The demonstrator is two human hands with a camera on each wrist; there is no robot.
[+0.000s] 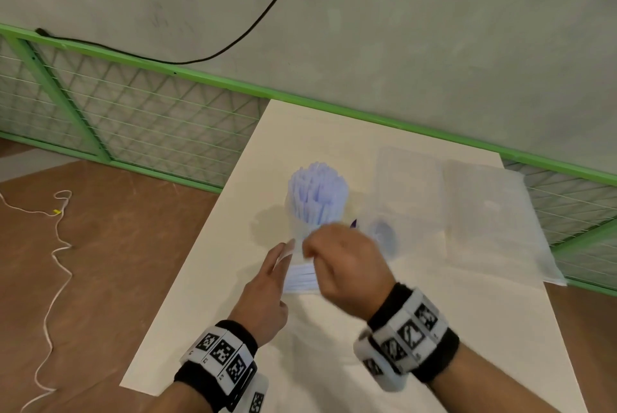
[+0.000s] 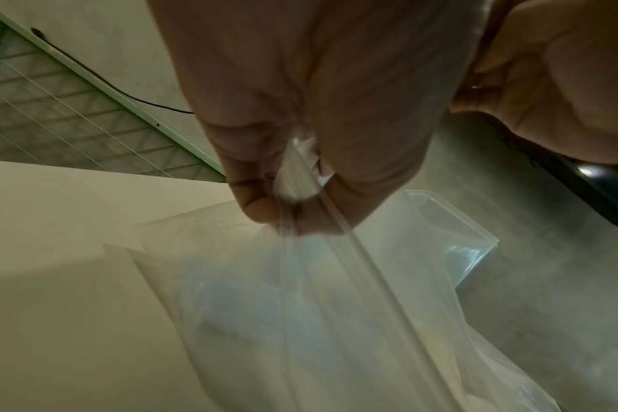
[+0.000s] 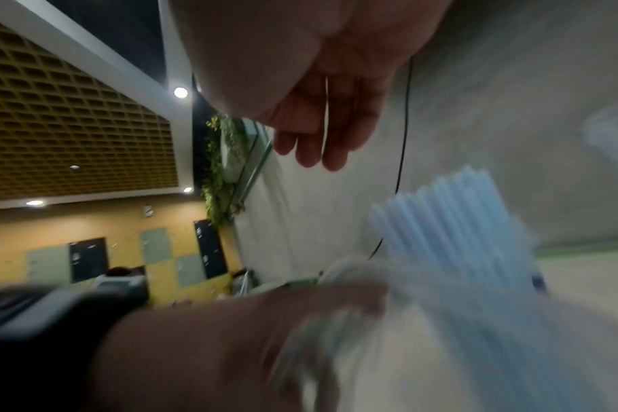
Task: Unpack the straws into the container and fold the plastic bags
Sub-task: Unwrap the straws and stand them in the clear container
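A clear container point(image 1: 297, 225) stands upright mid-table, packed with pale blue straws point(image 1: 319, 189). Just in front of it lies a clear plastic bag point(image 1: 300, 275) with more blue straws inside. My left hand point(image 1: 277, 259) pinches the bag's top edge; the left wrist view shows the film bunched between its fingertips point(image 2: 290, 200) and the bag point(image 2: 300, 306) hanging below. My right hand point(image 1: 314, 249) is curled at the bag's mouth and seems to pinch the opposite edge. The right wrist view is blurred, showing my right hand point(image 3: 314, 150) above the straws point(image 3: 452, 223).
Two flat clear bags point(image 1: 410, 185) point(image 1: 484, 212) lie at the back right of the white table point(image 1: 434, 329). A small round clear object point(image 1: 384, 234) sits right of the container. A green mesh fence point(image 1: 133, 112) runs behind; a white cord point(image 1: 56, 245) lies on the floor.
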